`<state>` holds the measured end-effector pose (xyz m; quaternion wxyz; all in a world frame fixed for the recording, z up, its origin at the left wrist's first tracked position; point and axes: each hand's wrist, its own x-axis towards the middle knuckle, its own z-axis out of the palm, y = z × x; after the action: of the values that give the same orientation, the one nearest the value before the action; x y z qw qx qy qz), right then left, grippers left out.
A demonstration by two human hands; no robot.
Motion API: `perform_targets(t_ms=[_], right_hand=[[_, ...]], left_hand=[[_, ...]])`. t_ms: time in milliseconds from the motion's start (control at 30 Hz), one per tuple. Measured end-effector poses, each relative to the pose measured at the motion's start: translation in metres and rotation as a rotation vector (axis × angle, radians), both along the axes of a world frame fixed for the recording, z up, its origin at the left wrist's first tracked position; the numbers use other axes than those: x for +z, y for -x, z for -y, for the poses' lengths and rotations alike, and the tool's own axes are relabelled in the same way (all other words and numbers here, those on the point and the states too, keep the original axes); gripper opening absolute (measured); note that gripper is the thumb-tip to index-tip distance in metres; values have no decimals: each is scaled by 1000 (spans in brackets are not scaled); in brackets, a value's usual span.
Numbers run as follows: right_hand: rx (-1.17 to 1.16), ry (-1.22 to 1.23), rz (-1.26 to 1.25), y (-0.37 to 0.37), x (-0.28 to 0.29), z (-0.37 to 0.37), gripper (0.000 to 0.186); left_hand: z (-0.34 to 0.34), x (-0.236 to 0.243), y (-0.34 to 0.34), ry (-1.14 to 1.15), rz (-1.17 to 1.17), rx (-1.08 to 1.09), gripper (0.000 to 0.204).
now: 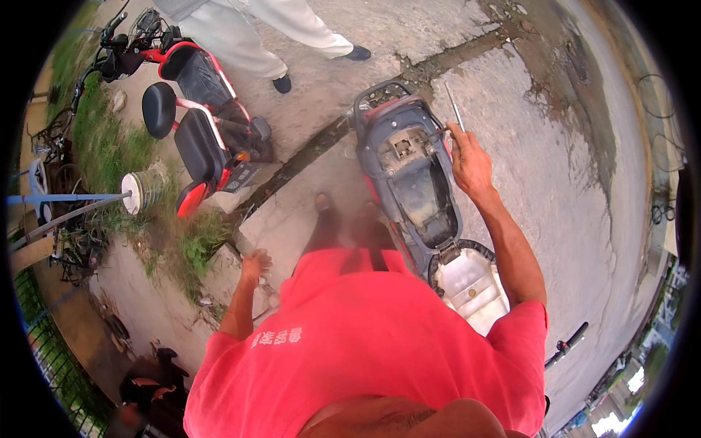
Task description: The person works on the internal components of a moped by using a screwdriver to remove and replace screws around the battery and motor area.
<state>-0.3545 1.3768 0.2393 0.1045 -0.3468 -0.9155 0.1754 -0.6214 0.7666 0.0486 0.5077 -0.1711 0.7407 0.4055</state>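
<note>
From my end the cracked concrete [540, 168] takes up most of the view, bending away into the black rim. Next comes the wearer's red shirt [350, 314], which covers much of the lower middle; the legs below it are dark and smeared. The grey scooter [376, 166] stands on the wearer's right, its storage well uncovered; part of its near flank is hidden behind the shirt. At upper left I see a red electric scooter [203, 142], its front crowded by dark clutter I can't separate. Another person's pale trousers [237, 47] are cut off at the top edge. The tipped-back seat [471, 285] shows its white underside, partly covered by the right arm and sleeve. The right hand [469, 162] is closed around a slim metal rod [454, 106] at the scooter's side; its grip end is lost in the fist, and I can't tell whether the dark bar beside the fingers belongs to it. The left hand [255, 264] hangs wide, fingers parted, near the grass [196, 248].
</note>
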Motion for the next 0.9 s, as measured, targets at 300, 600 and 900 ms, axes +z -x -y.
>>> perform_targets(t_ms=[300,600,900], right_hand=[[-283,252,127,3,34,-2,47],[-349,26,227,53,4,-26,36],[309,-220,-21,8,-4,-45,21]], left_hand=[[22,-20,-10,53,45,2,33],[2,-12,10,-9,54,-19,26],[-6,-16,3,11,-4,-106,25]])
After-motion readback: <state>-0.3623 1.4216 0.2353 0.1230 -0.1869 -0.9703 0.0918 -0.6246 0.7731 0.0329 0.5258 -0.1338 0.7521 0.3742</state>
